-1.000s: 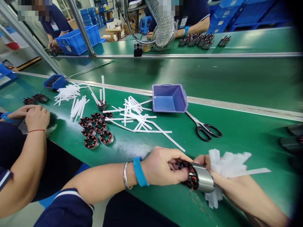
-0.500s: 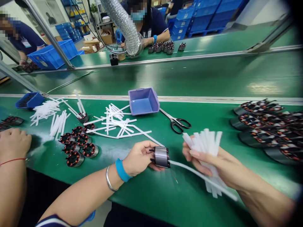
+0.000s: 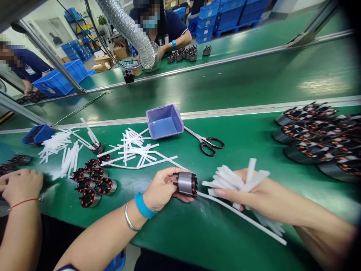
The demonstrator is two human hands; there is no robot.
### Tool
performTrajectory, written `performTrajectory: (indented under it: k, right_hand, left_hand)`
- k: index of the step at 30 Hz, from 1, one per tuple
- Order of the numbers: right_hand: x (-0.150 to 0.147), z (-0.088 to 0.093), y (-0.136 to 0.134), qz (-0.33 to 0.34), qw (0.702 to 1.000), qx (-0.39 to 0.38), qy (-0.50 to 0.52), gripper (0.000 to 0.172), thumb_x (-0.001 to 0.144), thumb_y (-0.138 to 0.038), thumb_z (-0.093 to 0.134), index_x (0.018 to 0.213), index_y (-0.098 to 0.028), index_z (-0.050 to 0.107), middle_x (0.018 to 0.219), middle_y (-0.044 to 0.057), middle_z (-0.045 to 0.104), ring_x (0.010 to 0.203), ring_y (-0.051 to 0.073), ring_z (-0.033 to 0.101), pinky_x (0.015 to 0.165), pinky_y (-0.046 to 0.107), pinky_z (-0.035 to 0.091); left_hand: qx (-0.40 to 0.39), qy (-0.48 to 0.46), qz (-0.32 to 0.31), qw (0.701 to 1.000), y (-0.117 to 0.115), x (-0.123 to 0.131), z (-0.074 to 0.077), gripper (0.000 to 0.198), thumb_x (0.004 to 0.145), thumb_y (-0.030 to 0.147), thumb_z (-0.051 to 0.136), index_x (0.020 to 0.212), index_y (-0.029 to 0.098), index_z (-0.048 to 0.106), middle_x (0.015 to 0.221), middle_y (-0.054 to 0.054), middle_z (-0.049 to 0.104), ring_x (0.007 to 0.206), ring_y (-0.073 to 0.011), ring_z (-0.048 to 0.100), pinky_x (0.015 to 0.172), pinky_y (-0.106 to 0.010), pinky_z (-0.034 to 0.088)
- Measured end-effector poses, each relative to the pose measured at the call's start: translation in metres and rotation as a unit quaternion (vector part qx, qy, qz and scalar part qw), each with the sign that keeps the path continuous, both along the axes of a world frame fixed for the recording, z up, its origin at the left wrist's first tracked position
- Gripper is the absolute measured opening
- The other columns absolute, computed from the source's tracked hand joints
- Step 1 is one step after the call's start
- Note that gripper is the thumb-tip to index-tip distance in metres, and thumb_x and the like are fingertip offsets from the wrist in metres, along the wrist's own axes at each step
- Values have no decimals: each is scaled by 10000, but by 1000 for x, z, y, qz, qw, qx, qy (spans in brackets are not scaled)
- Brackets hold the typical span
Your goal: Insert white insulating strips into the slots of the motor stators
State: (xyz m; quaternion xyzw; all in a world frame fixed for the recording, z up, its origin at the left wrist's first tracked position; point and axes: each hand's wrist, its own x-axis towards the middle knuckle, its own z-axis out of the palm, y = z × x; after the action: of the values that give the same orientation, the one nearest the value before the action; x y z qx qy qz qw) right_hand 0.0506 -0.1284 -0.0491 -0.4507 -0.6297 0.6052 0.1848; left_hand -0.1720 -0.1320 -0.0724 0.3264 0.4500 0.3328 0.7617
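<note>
My left hand (image 3: 163,188) is closed around a motor stator (image 3: 185,183), a grey steel ring with dark prongs and copper windings, held on its side above the green bench. A long white strip (image 3: 242,215) sticks out of the stator's right face and slants down past my right hand. My right hand (image 3: 251,194) grips a fanned bundle of white strips (image 3: 229,178), thumb across them; motion blurs their lower ends. Left of my left hand stand several more stators (image 3: 97,174), beside a loose pile of white strips (image 3: 138,146).
A purple bin (image 3: 165,126) and black-handled scissors (image 3: 210,145) lie beyond my hands. Rows of larger stators (image 3: 307,146) fill the right side. Another person's hand (image 3: 24,184) rests at the left, near a small blue bin (image 3: 38,134). A co-worker (image 3: 166,32) sits across the bench.
The strip bundle in my right hand has turned from nearly upright to leaning left and fanned wider. My left hand keeps the stator, turned slightly. The view has tilted a little.
</note>
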Motion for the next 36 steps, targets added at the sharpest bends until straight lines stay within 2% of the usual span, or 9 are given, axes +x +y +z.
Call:
performTrajectory:
  k: [6, 9, 13, 17, 22, 25, 28, 33, 36]
  right_hand:
    - [-15, -3, -6, 23, 999, 2, -28, 300, 791, -429, 573, 602, -203, 519, 526, -45, 402, 476, 98, 348, 437, 231, 298]
    - [-14, 1, -6, 48, 998, 27, -27, 225, 794, -340, 560, 619, -198, 561, 564, -31, 447, 528, 108, 374, 489, 235, 323]
    - [-7, 7, -4, 69, 996, 34, -43, 223, 837, -387, 549, 705, -208, 553, 619, -33, 472, 559, 115, 403, 515, 234, 350]
    - [-9, 7, -5, 31, 997, 67, -6, 207, 854, -401, 555, 761, -218, 538, 704, -22, 522, 608, 120, 463, 556, 226, 401]
    - [-18, -7, -7, -39, 998, 41, 22, 294, 820, -492, 587, 741, -209, 587, 628, -11, 532, 541, 128, 449, 483, 243, 383]
    - [-16, -17, -6, -81, 996, 46, -1, 366, 754, -558, 632, 664, -207, 582, 569, -15, 505, 506, 127, 434, 451, 252, 375]
    - [-8, -17, -3, -110, 989, 71, -68, 402, 678, -596, 650, 566, -217, 576, 537, 0, 519, 493, 145, 457, 453, 279, 409]
    - [7, -10, 2, -148, 976, 70, -146, 340, 650, -562, 688, 693, -226, 707, 690, 61, 670, 633, 237, 612, 550, 326, 516]
    - [5, -14, 0, -136, 982, 75, -110, 296, 621, -508, 729, 664, -220, 682, 654, 44, 639, 600, 219, 584, 526, 310, 490]
  left_hand:
    - [5, -16, -50, 999, -3, 0, -1, 343, 628, 151, 671, 968, 124, 638, 721, -41, 691, 581, -168, 686, 535, -247, 561]
    - [2, -36, -65, 997, -5, 0, 0, 351, 637, 167, 675, 982, 125, 629, 735, -46, 689, 600, -182, 692, 544, -255, 557]
    - [-6, -41, -62, 997, -5, 0, 1, 355, 650, 220, 707, 977, 111, 621, 736, -59, 686, 610, -195, 695, 553, -266, 558]
    - [0, -23, -59, 998, -5, 0, 1, 422, 650, 233, 745, 1029, 112, 603, 787, -76, 702, 630, -196, 703, 564, -257, 558]
    - [21, -10, -62, 998, -5, -1, 3, 509, 607, 171, 774, 1087, 117, 613, 875, -90, 707, 716, -196, 704, 604, -250, 555]
    - [32, -9, -40, 999, -7, -1, 2, 530, 598, 154, 775, 1102, 102, 619, 971, -113, 695, 740, -179, 692, 626, -255, 556]
    - [41, -18, -20, 999, -10, 1, -3, 528, 612, 203, 788, 1104, 94, 632, 1050, -141, 679, 743, -169, 683, 632, -266, 557]
    - [40, -36, 0, 999, -9, 2, -10, 548, 614, 221, 790, 1125, 99, 636, 1027, -147, 685, 722, -182, 696, 633, -280, 557]
    - [42, -25, -9, 999, -10, 2, -9, 537, 624, 184, 764, 1138, 94, 638, 1069, -156, 679, 718, -160, 689, 642, -264, 553]
